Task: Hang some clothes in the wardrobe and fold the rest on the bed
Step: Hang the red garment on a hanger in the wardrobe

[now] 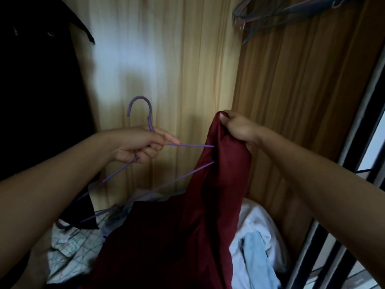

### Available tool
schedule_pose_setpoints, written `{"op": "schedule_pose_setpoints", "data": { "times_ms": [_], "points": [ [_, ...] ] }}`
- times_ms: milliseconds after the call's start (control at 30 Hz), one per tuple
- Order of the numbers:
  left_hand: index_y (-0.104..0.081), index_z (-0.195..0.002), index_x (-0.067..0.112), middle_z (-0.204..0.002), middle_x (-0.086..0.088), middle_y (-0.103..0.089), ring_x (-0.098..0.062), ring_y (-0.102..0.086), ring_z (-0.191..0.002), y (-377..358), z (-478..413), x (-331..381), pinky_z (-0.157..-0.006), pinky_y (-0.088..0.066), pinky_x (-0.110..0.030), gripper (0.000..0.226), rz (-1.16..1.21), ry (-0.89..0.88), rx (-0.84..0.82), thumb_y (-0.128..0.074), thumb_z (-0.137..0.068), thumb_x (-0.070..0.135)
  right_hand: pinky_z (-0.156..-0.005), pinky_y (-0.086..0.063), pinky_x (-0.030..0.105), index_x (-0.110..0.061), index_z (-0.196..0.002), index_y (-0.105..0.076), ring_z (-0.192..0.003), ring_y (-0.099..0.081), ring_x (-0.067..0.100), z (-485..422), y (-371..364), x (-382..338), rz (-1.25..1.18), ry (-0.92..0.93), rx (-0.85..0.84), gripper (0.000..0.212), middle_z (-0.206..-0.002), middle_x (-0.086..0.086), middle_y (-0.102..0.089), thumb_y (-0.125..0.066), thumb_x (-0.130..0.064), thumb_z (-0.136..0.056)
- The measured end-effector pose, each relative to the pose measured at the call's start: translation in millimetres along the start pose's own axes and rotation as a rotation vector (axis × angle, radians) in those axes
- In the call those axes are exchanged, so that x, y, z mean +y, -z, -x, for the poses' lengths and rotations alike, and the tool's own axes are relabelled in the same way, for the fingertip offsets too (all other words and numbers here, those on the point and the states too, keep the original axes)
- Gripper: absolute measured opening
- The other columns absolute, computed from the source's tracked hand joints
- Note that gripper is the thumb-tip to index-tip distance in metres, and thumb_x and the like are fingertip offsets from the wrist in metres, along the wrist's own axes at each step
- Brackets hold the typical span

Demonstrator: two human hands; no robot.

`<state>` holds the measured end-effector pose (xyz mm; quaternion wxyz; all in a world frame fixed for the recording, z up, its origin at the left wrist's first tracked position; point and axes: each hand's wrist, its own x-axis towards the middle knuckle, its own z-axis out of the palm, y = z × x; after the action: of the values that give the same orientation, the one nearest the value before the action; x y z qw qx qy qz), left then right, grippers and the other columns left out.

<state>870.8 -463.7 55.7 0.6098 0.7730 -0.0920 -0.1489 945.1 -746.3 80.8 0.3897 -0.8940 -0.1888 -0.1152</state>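
The left hand (143, 146) has its fingers curled tight round the neck of a purple hanger (139, 105), just under the hook, which points up toward the far wall of the wardrobe (177, 59). Gripping there seems meant to keep the frame steady and level while its right arm is steered sideways. That arm and the bar below it both vanish into a maroon garment (198, 215), which the right hand (237, 127) lifts by its top edge, fingers and thumb pinching a fold of cloth closed. Held high like this, the opening faces the hanger and the rest of the cloth drops freely toward the near bottom of the view. Judging by this, the shoulder is being threaded on and hanging is not yet done. Below, at the right, lies a heap of white and pale blue clothes (256, 232), and at the left a patterned cloth (68, 245). A dark garment (41, 80) hangs at the far left; spare hangers (281, 11) sit up at the far right.
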Motion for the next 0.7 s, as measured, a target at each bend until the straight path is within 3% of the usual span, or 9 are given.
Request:
{"op": "schedule_pose_setpoints", "data": {
  "times_ms": [167,300,367,500,633,700],
  "points": [
    [-0.068,-0.12,0.011,-0.059,0.006,-0.029,-0.001,-0.019,-0.04,-23,-18,-1,-0.031,-0.016,-0.011,0.032,0.056,0.004,-0.035,-0.041,-0.103,0.007,-0.09,-0.049,0.029,-0.007,-0.123,-0.059,-0.1,-0.061,0.016,4,-2,-8,-0.046,0.053,-0.018,0.033,-0.113,0.006,-0.066,-0.037,-0.028,-0.11],
    [-0.068,-0.119,0.009,-0.06,0.006,-0.028,-0.002,-0.019,-0.04,-23,-19,1,-0.03,-0.018,-0.013,0.034,0.032,0.025,-0.133,-0.039,-0.102,0.008,-0.085,-0.048,0.024,-0.021,-0.115,-0.059,-0.092,-0.06,0.007,3,11,4,-0.078,-0.06,0.017,0.025,-0.102,-0.007,-0.064,-0.037,-0.032,-0.11],
    [-0.072,-0.117,0.011,-0.06,0.006,-0.028,-0.002,-0.02,-0.041,-20,-19,3,-0.03,-0.019,-0.013,0.035,0.039,0.031,-0.165,-0.04,-0.102,0.009,-0.084,-0.05,0.028,-0.019,-0.107,-0.062,-0.092,-0.064,0.013,2,19,13,-0.092,-0.134,0.032,0.029,-0.1,-0.003,-0.067,-0.037,-0.034,-0.11],
    [-0.069,-0.122,0.012,-0.058,0.006,-0.03,-0.002,-0.021,-0.04,-28,-23,1,-0.03,-0.02,-0.014,0.035,0.02,0.038,-0.121,-0.039,-0.103,0.007,-0.06,-0.055,0.017,-0.021,-0.098,-0.065,-0.082,-0.07,0.009,15,18,3,-0.261,-0.161,0.018,0.03,-0.093,-0.002,-0.072,-0.041,-0.035,-0.109],
    [-0.059,-0.125,0.027,-0.055,0.006,-0.03,-0.002,-0.021,-0.037,-39,-36,-2,-0.029,-0.016,-0.012,0.038,0.139,0.03,0.028,-0.04,-0.101,0.004,-0.063,-0.057,0.019,0.002,-0.112,-0.064,-0.07,-0.069,0.008,30,7,-25,-0.402,-0.017,0.001,0.033,-0.084,0.002,-0.07,-0.044,-0.024,-0.109],
    [-0.055,-0.113,0.029,-0.053,0.006,-0.03,-0.002,-0.021,-0.036,-46,-41,-2,-0.029,-0.014,-0.012,0.032,0.212,0.029,0.061,-0.042,-0.1,0.003,-0.056,-0.055,0.023,0.003,-0.104,-0.064,-0.062,-0.067,0.01,43,2,-40,-0.515,0.037,-0.093,0.022,-0.076,0.005,-0.068,-0.048,-0.012,-0.106]
  ]
}}
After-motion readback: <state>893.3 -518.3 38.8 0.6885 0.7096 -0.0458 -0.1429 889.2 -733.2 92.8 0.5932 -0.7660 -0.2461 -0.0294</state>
